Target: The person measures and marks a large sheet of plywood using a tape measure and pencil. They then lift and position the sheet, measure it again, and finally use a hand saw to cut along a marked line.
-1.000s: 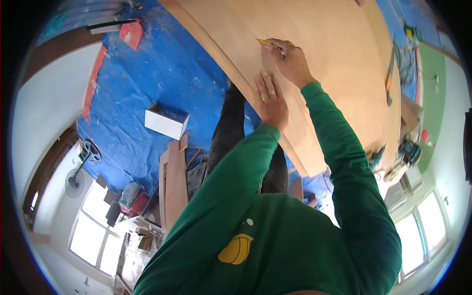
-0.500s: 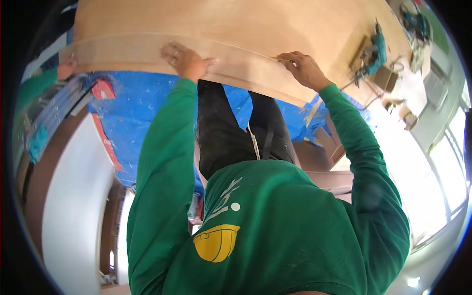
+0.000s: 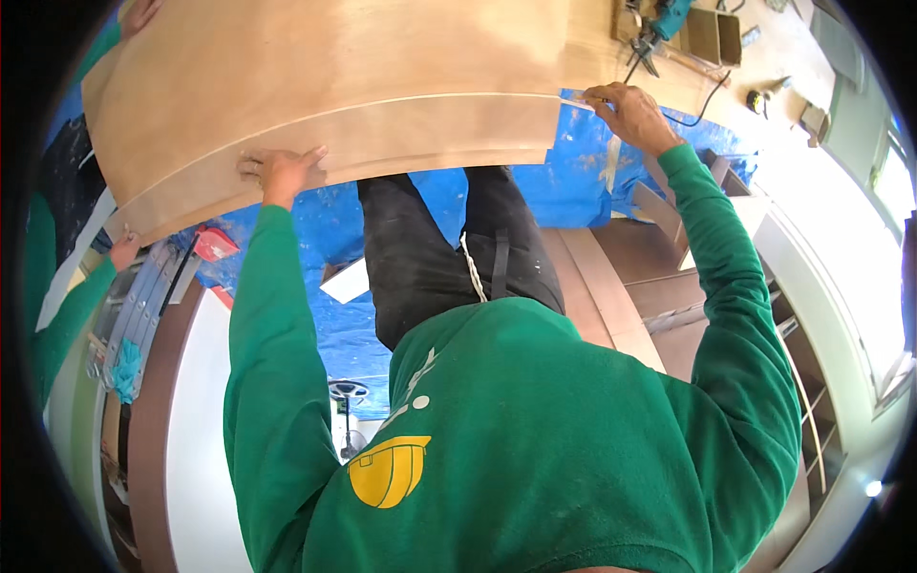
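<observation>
My left hand (image 3: 280, 176) lies on a long thin wooden strip (image 3: 411, 134), thumb stretched out to the right and fingers spread flat. This strip rests along the near edge of a large plywood sheet (image 3: 363, 57). Just past the right end of the sheet, my right hand (image 3: 632, 116) is closed on a slim pencil (image 3: 576, 98), mostly hidden by the fingers. At the far left, a co-worker's hand (image 3: 124, 250) touches the strip's left end. The co-worker's other hand (image 3: 141, 15) is at the sheet's upper left edge.
A teal power drill (image 3: 669, 21) lies on the worktable at the upper right, beside a cardboard box (image 3: 712, 36) and a black cord (image 3: 707, 107). Blue sheeting (image 3: 583, 191) covers the floor. Left of me are a red dustpan (image 3: 216, 244) and an aluminium ladder (image 3: 143, 301).
My right hand has moved right with the pencil, beyond the strip's end. My left hand has shifted left and nearer. The view has moved right, and the co-worker's second hand has come into it.
</observation>
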`<state>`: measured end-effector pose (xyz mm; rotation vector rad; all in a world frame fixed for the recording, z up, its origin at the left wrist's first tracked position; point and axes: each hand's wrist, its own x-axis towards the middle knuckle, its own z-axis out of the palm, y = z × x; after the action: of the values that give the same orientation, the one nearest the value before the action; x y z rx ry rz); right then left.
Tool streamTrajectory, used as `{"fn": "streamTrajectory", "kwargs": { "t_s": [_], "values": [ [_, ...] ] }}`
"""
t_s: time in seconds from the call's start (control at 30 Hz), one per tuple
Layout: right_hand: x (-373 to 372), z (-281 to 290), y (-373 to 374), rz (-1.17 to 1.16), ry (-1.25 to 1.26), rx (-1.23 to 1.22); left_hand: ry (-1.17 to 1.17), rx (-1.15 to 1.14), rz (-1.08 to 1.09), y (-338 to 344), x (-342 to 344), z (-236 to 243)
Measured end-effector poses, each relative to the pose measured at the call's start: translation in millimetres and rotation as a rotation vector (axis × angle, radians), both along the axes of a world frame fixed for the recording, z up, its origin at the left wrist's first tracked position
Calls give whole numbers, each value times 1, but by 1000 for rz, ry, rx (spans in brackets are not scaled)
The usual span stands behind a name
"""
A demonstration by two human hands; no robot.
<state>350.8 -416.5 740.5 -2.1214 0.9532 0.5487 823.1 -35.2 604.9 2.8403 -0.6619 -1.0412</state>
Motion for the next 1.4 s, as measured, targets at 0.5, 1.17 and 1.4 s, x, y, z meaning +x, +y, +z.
{"fn": "streamTrajectory", "kwargs": {
  "t_s": [0.5, 1.17, 1.4],
  "values": [
    [264, -23, 129, -162, -565, 301, -60, 289, -191, -28, -19, 42],
    [889, -118, 408, 392, -823, 326, -89, -29, 283, -26, -15, 72],
    [923, -134, 452, 404, -865, 216, -17, -116, 334, -18, -14, 71]
  ]
}}
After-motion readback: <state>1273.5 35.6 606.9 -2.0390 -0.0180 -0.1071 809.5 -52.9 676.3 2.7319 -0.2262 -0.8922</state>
